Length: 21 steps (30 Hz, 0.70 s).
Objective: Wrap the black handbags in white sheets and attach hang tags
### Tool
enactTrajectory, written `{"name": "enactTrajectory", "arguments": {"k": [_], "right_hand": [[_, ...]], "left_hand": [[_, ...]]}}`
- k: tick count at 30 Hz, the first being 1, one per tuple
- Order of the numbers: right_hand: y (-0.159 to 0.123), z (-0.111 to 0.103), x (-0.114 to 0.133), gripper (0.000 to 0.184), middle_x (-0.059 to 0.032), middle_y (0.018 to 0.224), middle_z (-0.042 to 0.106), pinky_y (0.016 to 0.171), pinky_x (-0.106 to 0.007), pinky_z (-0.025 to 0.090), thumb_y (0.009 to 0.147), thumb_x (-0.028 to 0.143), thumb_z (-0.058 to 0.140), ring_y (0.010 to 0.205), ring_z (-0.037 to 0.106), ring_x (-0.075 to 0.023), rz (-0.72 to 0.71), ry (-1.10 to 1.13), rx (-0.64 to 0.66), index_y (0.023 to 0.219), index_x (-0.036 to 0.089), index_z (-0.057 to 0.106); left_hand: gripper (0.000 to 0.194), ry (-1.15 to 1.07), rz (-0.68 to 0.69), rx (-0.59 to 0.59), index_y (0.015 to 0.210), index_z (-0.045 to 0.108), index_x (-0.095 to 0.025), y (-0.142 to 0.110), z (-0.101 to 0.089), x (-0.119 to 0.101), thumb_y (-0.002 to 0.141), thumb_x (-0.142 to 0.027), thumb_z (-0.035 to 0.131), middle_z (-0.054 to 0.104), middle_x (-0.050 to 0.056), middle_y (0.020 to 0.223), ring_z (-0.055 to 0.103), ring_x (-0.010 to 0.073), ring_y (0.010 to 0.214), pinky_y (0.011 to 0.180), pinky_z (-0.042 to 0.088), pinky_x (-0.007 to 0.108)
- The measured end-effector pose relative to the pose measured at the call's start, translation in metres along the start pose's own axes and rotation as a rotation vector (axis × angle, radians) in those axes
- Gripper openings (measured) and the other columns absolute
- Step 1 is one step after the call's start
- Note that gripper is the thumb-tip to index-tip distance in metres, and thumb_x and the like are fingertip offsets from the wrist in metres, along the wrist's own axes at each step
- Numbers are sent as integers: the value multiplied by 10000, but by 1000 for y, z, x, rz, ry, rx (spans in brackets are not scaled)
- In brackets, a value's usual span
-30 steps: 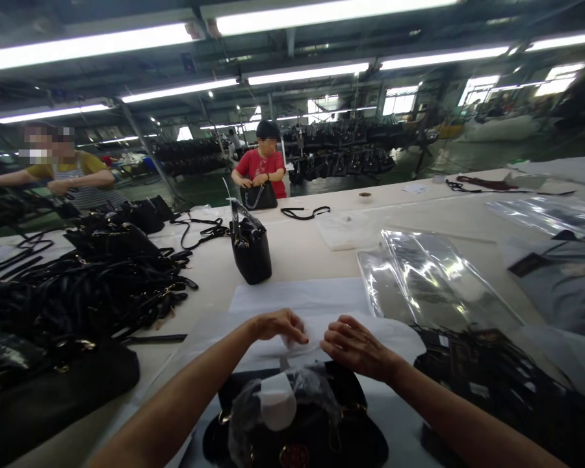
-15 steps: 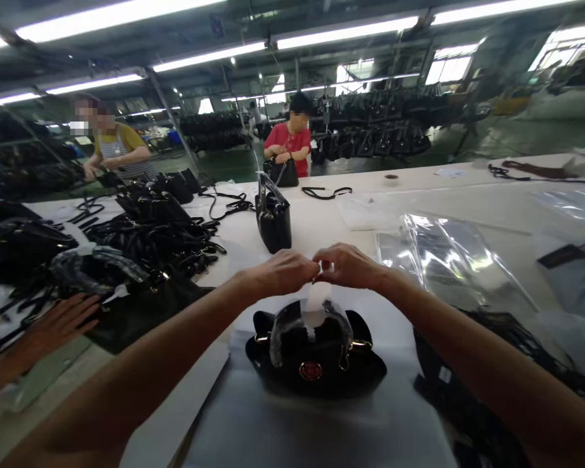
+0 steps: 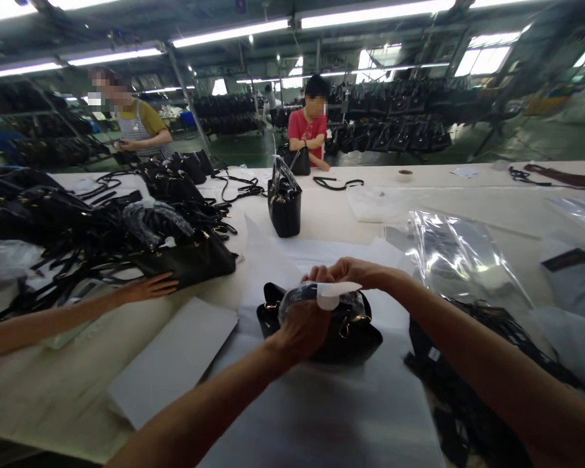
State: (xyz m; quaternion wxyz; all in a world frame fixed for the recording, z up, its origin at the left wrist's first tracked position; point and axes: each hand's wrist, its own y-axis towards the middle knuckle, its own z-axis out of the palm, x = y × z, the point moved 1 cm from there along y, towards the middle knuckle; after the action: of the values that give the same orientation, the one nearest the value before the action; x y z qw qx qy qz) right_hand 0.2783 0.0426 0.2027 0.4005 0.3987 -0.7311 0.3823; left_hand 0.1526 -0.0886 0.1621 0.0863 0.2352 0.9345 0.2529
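A small black handbag [image 3: 351, 344] stands upright on white paper in front of me, its twin handles [image 3: 292, 299] wrapped in clear plastic. A white tag [image 3: 338, 292] lies across the handles at the top. My left hand [image 3: 305, 328] is in front of the bag at the handles, fingers curled and mostly hidden. From behind the handles comes my right hand [image 3: 351, 272], its fingers bent in close against the white tag. At left another person's hand [image 3: 158, 286] rests flat against a larger black bag [image 3: 190, 260] with plastic-wrapped handles.
White sheets [image 3: 175, 357] lie to the left. Black bags and straps [image 3: 97, 221] are heaped beyond. Another black handbag [image 3: 285, 208] stands ahead. Clear plastic sleeves [image 3: 468, 260] and black straps [image 3: 497, 351] lie at right. Two people [image 3: 307, 127] [image 3: 141, 127] stand across the table.
My hands have come down from above the bag to its handles, the left now in front. The white tag has folded over sideways. The other person's hand has slid rightward with the larger bag.
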Motion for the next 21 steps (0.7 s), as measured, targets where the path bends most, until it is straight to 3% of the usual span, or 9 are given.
{"name": "enactTrajectory", "arguments": {"k": [2,4,7,9,11,13,17,19,21], "right_hand": [[-3,5,0,254,42,527,520,502,-214,379,696,370,641,492,442,-75,-1,-17,3,602,134,640],[-12,11,1,238,14,622,593,558,-244,436,734,370,624,567,525,-109,-58,-133,-149,649,152,667],[-37,25,-1,192,-52,886,668,767,-346,487,827,318,554,837,614,-189,-229,-383,-668,845,186,692],[-58,45,-8,175,-74,981,659,853,-381,469,864,263,529,949,600,-208,-341,-489,-1015,955,205,667],[-76,76,-22,179,-80,972,646,835,-372,478,874,194,522,943,596,-205,-407,-516,-1184,1011,215,634],[-88,114,-40,226,-82,954,629,797,-362,489,863,120,515,915,591,-202,-421,-518,-1202,1048,215,603],[-98,193,-76,276,-82,950,626,833,-400,473,842,56,472,933,574,-211,-378,-613,-1044,1054,195,581],[-97,222,-88,319,-91,1000,626,894,-441,446,829,32,431,1006,554,-227,-341,-663,-978,1069,181,578],[-92,237,-98,350,-109,1078,607,920,-458,435,817,32,416,1061,529,-240,-250,-674,-943,1096,176,572]], "left_hand": [[398,19,-13,139,1274,430,-82,18,5,16,884,-134,369,595,185,1154,551,287,1098,989,374,526],[297,23,16,256,1130,557,-121,26,1,30,866,-131,421,645,133,1035,602,261,971,930,422,470],[211,41,181,333,951,605,-120,19,-6,36,859,-80,420,651,93,835,622,216,785,751,472,369],[206,91,340,357,945,583,-93,2,-4,31,872,-62,393,631,87,773,605,205,699,649,454,345],[195,136,459,333,990,552,-62,-18,5,22,881,-72,390,614,86,749,581,201,643,584,421,337],[207,163,517,284,1036,522,-48,-36,17,15,889,-77,379,607,86,756,568,194,632,562,398,334],[193,172,534,195,1018,518,-76,-53,32,10,903,-81,363,585,52,719,543,170,619,554,370,318],[207,144,510,156,1086,498,-89,-51,35,13,915,-108,383,572,25,695,533,162,613,560,361,308],[268,135,479,146,1177,457,-107,-46,37,18,913,-115,412,565,9,691,528,164,620,576,357,307]]}}
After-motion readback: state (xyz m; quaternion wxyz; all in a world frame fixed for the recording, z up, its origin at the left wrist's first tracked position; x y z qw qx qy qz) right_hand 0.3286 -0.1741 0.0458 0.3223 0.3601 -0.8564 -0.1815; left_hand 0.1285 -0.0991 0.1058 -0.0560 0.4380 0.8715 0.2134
